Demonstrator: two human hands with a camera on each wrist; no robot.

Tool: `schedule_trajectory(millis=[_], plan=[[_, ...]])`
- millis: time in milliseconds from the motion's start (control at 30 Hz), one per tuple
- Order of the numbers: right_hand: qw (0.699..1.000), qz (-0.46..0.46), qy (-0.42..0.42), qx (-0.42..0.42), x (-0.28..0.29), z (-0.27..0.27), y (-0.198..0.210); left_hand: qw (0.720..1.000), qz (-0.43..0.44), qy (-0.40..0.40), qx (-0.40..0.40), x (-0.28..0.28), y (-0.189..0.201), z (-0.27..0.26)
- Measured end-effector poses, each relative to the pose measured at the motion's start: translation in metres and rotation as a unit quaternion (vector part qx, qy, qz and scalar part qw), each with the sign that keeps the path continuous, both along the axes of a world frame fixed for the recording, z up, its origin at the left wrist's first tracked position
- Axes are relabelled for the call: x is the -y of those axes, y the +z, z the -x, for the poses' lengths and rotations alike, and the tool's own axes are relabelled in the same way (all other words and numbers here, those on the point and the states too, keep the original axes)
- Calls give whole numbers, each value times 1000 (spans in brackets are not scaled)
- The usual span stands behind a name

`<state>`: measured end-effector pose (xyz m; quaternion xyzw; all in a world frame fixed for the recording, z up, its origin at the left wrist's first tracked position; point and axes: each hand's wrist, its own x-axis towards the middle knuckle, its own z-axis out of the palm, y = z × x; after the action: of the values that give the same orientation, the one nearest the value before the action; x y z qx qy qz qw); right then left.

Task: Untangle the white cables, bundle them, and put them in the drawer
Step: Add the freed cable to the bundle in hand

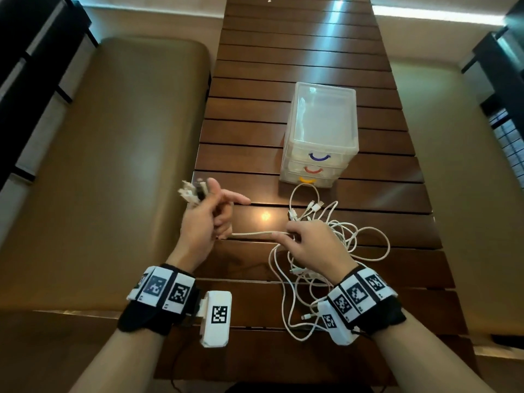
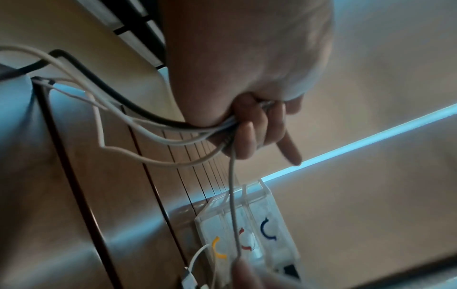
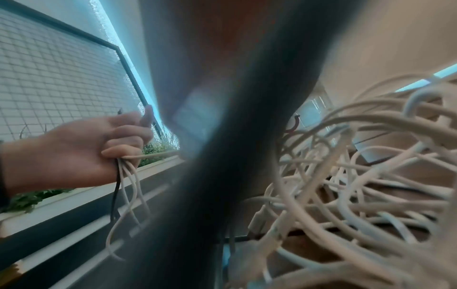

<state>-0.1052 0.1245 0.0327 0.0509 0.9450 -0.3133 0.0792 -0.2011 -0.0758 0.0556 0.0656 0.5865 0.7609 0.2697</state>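
Observation:
A tangle of white cables (image 1: 337,251) lies on the slatted wooden table (image 1: 283,80), in front of a small clear three-drawer unit (image 1: 320,134). My left hand (image 1: 208,219) is raised near the table's left edge and grips a bunch of cable ends (image 1: 192,192), with the index finger pointing right. One white cable (image 1: 255,234) runs taut from that hand to my right hand (image 1: 309,242), which pinches it above the tangle. In the left wrist view the fingers (image 2: 249,129) curl around white strands and one black strand. The right wrist view shows the heap of cables (image 3: 358,185) close up.
The drawers carry blue (image 1: 319,157), red (image 1: 313,170) and yellow (image 1: 307,180) handles and all look closed. Padded tan benches (image 1: 127,165) flank the table on both sides. Loose connector ends (image 1: 314,207) lie between the tangle and the drawer unit.

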Motion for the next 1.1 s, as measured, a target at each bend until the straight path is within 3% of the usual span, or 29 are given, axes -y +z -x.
schedule_trajectory(millis=[67,167,267,367,500,567,633,700,800,867,967,1100], plan=[[998,-37,-56,-18,3,0,1,990,106,-45,-84,-10,1,-9],[993,-68,-92,-31,16,-1,8,950,216,-126,-189,-24,-7,-22],[995,52,-72,-38,21,-2,21,916,282,-192,-210,-29,-18,-31],[987,156,-26,-5,12,-4,21,916,294,-164,-216,-27,-16,-34],[992,113,0,58,1,-12,1,889,357,-134,-254,-24,-11,-27],[994,93,-8,56,-1,-13,-6,906,319,-128,-248,-24,-7,-25],[996,82,-28,34,-2,-11,-10,960,204,-93,-169,-21,-2,-24],[996,79,-46,14,-3,-8,-12,994,73,-30,-74,-14,1,-18],[998,45,-54,-5,-10,-3,-13,994,-86,68,4,-4,3,-6],[996,6,-74,-51,-14,2,-11,989,-100,112,16,-2,5,-2],[984,-25,-121,-128,-21,15,4,992,-56,115,-22,-5,10,-5],[932,-13,-221,-288,-33,33,42,993,1,85,-76,-12,15,-9]])
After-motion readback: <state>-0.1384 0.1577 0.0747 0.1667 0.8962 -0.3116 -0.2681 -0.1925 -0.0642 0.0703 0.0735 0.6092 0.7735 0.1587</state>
